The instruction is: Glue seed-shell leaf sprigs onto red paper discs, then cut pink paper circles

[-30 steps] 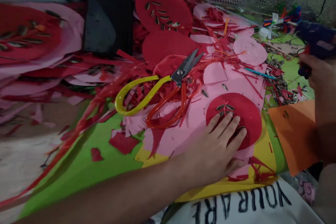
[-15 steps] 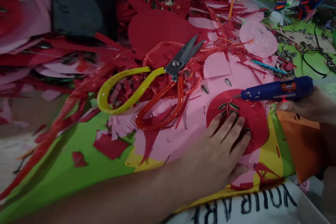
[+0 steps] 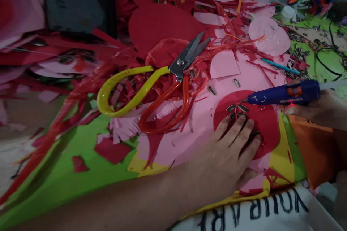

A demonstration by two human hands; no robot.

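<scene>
Red disc (image 3: 267, 124) under spread L grip (image 3: 230, 155), R grip (image 3: 326, 108) round glue gun (image 3: 271, 96), scissors (image 3: 179, 68) nr.

From where I'm stood behind them, the round paper (image 3: 267, 124) is on a bigger sheet (image 3: 176, 142), left hand (image 3: 230, 148) lying across its near left part, a few seeds (image 3: 242, 108) just past the fingertips. Glue gun (image 3: 284, 94) comes in from the right in the right hand (image 3: 311, 110), tip over the far side, can't tell if it's touching. Scissors (image 3: 178, 66) are off left, on top of scraps (image 3: 130, 88), with a paper cutout (image 3: 165, 25) right behind.
</scene>
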